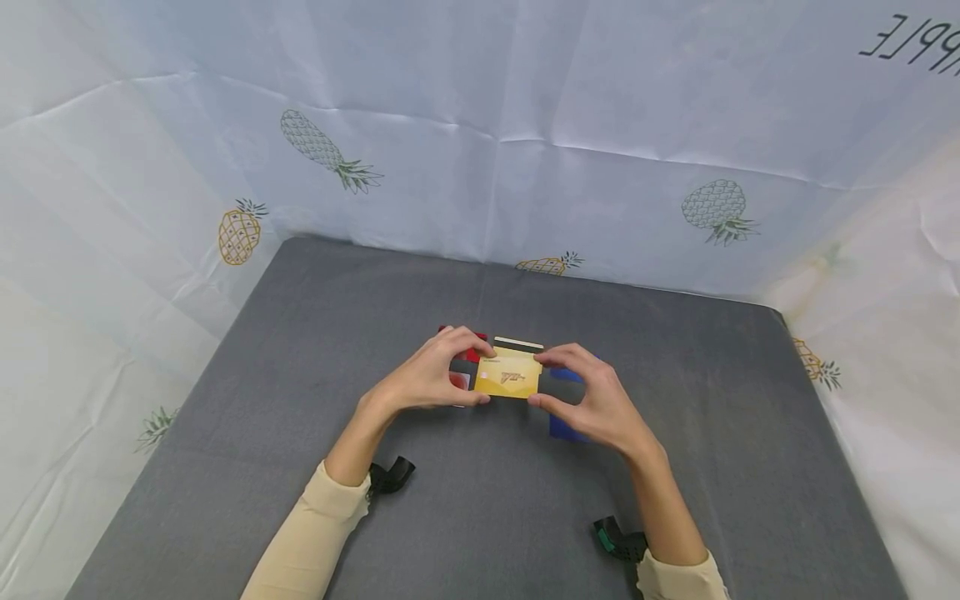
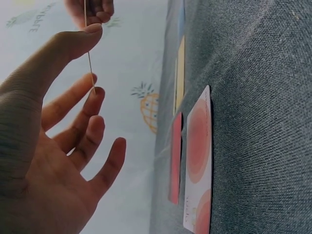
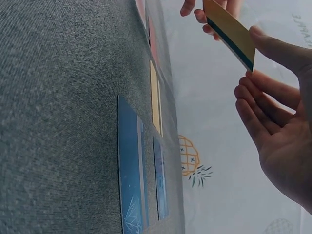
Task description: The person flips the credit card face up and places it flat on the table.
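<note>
A yellow bank card (image 1: 506, 379) is held up over the table between both hands, its printed face toward the head camera. My left hand (image 1: 438, 367) pinches its left end, thumb at the lower edge and fingertips at the upper one. At the opposite end, my right hand (image 1: 596, 396) pinches it the same way. The right wrist view shows the dark stripe on the back of this card (image 3: 231, 36). Behind it on the table lies another yellow card (image 1: 517, 344), partly covered by the held one.
Left of the lying yellow card are a red card (image 2: 176, 158) and a white card with red circles (image 2: 199, 141). On the right lie two blue cards, a nearer one (image 3: 129, 161) and a farther one (image 3: 159, 178). A pineapple-print curtain (image 1: 450, 192) borders the grey table (image 1: 480, 517).
</note>
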`<state>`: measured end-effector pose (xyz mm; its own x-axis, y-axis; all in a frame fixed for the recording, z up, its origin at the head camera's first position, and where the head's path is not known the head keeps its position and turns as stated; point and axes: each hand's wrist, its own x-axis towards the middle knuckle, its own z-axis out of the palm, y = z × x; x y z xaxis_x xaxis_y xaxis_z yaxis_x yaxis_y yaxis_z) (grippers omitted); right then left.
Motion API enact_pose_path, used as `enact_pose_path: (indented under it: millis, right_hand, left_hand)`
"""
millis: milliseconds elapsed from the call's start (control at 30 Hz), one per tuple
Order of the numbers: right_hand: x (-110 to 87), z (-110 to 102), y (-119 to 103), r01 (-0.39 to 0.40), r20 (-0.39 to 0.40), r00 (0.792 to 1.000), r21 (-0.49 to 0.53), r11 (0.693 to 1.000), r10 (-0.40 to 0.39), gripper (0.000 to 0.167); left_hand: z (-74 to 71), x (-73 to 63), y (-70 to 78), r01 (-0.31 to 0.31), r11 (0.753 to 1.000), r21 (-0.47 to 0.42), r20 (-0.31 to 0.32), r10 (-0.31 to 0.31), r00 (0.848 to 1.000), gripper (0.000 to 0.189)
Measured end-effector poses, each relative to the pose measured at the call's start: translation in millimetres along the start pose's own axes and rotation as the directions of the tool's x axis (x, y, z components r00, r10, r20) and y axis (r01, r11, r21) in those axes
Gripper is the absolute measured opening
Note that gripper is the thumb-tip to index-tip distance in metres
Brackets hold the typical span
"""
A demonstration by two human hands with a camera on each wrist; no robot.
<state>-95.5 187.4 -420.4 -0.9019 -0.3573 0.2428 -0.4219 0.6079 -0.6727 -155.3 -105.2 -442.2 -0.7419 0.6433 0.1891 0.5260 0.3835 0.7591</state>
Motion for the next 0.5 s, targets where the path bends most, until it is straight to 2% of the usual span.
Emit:
enact_pose_path:
  millis: [500]
  right_hand:
    - [-3.5,2.9,9.7,-0.008,0.036,0.999,-0.037,0.999,0.010,0.051]
  left_hand:
    - [2.8,-0.3,0.0,0.037,0.998,0.052,0.033,-0.039,0.999,0.056]
